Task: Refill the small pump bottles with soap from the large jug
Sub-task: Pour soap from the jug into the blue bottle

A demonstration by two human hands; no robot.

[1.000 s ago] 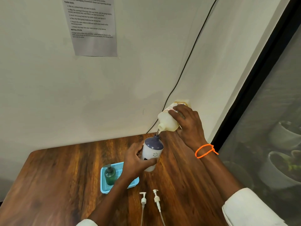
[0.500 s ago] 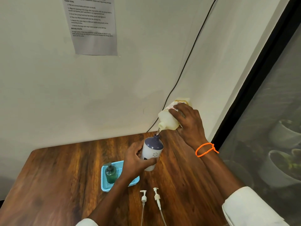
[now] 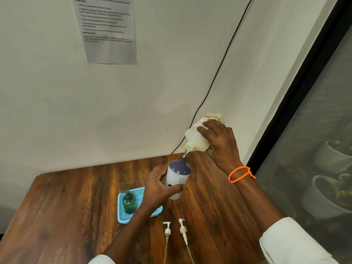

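Over your brown wooden table (image 3: 66, 206), your right hand (image 3: 222, 144) grips one tilted pale plastic jug (image 3: 198, 139) (soap trickling out); your left hand (image 3: 158, 187) clasps one white, blue-topped bottle (image 3: 178, 178). One green pump bottle (image 3: 129, 202) stands in one light-blue tray (image 3: 122, 216); two white pump heads (image 3: 174, 228) lie loose.

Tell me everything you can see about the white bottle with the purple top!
The small pump bottle has a white body with a pale flower print and a dark mark, and a rounded purple-blue top ending in a narrow open neck; its pump is off. It looks like smooth plastic. The left hand grips its side, holding it tilted over the wooden table. A thin stream of soap runs into its neck from the large jug, tipped by the right hand.
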